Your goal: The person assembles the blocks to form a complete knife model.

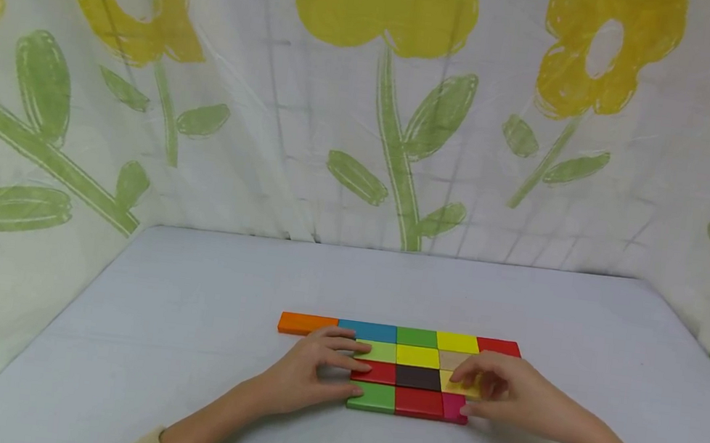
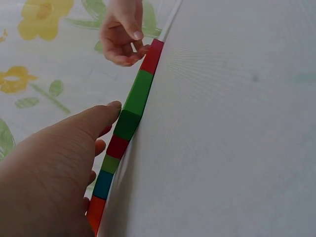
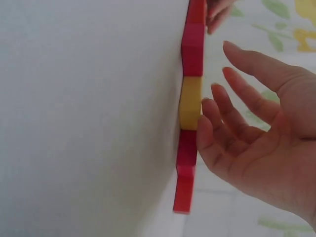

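Observation:
Flat coloured blocks lie edge to edge in four rows on the white table. My left hand (image 1: 305, 371) is at their left side, fingers spread, with fingertips at the light green block (image 1: 382, 352), the red block (image 1: 382, 373) and the green block (image 1: 374, 399). At the right end is my right hand (image 1: 526, 396), thumb by the short pink block (image 1: 453, 407), index finger over the pale yellow block (image 1: 450, 383). Its fingers are loosely bent with nothing between them in the right wrist view. That hand partly covers the beige block (image 1: 452, 361).
The farthest row runs from an orange block (image 1: 307, 324) through blue (image 1: 367, 331), green and yellow ones to a red block (image 1: 498, 346), reaching past the nearer rows on both sides. White table surface (image 1: 190, 283) surrounds the blocks. A flower-printed sheet (image 1: 306, 187) hangs behind.

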A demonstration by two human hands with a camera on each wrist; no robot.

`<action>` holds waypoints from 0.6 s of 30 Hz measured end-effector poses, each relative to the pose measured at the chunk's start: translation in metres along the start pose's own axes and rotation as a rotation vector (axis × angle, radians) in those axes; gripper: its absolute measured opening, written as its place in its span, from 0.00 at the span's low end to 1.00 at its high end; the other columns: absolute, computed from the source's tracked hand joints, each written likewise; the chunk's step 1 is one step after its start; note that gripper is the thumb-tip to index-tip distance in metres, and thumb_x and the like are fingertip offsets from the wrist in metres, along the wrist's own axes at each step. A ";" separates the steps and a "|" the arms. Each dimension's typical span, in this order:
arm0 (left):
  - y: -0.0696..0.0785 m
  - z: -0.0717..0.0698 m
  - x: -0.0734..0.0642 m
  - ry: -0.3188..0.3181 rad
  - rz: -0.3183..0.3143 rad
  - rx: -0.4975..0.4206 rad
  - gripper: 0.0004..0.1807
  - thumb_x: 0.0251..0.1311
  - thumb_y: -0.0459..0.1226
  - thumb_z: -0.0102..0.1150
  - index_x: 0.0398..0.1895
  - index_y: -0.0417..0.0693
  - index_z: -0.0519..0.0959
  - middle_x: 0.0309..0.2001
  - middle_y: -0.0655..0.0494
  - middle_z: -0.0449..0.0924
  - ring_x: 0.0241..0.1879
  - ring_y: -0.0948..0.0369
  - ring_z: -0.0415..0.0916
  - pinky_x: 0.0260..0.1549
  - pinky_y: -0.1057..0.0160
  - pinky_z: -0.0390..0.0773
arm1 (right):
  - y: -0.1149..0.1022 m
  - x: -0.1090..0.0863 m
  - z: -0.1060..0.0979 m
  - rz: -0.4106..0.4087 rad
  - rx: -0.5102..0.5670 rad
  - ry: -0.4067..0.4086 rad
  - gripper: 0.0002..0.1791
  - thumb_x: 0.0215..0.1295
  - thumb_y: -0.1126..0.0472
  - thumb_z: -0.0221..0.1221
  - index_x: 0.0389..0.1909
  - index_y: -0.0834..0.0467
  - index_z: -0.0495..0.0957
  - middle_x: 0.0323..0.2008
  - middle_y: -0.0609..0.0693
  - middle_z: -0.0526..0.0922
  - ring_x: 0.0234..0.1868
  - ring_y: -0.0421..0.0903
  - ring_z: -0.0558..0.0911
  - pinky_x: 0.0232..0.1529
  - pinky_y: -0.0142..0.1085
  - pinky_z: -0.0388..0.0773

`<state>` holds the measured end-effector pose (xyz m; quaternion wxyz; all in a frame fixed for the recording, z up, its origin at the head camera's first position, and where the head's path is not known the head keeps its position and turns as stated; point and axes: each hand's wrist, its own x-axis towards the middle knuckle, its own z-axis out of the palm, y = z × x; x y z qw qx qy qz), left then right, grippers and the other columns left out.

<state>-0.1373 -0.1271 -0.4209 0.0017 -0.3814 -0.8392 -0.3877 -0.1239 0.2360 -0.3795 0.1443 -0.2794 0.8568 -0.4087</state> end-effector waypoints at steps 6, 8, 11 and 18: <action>0.003 -0.004 0.000 0.007 -0.021 0.022 0.18 0.65 0.45 0.73 0.57 0.57 0.89 0.66 0.61 0.82 0.71 0.50 0.70 0.68 0.41 0.74 | 0.000 -0.004 -0.010 -0.027 -0.053 0.053 0.16 0.65 0.60 0.73 0.53 0.55 0.84 0.42 0.45 0.83 0.39 0.39 0.79 0.40 0.30 0.81; 0.004 -0.007 0.000 0.014 -0.032 0.032 0.18 0.65 0.46 0.74 0.56 0.57 0.90 0.65 0.61 0.82 0.72 0.49 0.70 0.68 0.41 0.74 | 0.000 -0.006 -0.014 -0.050 -0.072 0.076 0.16 0.66 0.61 0.72 0.53 0.56 0.84 0.40 0.46 0.84 0.39 0.39 0.79 0.40 0.30 0.81; 0.004 -0.013 0.001 0.034 -0.051 0.044 0.18 0.65 0.45 0.74 0.57 0.55 0.89 0.65 0.59 0.83 0.72 0.48 0.69 0.67 0.41 0.75 | 0.000 -0.008 -0.020 -0.055 -0.103 0.110 0.15 0.66 0.63 0.72 0.53 0.56 0.84 0.40 0.47 0.85 0.39 0.38 0.80 0.39 0.30 0.81; 0.000 -0.027 0.000 0.102 -0.068 0.058 0.18 0.68 0.42 0.71 0.59 0.51 0.88 0.66 0.53 0.82 0.70 0.44 0.71 0.65 0.38 0.76 | 0.000 -0.015 -0.033 0.022 -0.209 0.226 0.13 0.67 0.61 0.71 0.51 0.53 0.84 0.45 0.45 0.86 0.40 0.36 0.79 0.40 0.31 0.82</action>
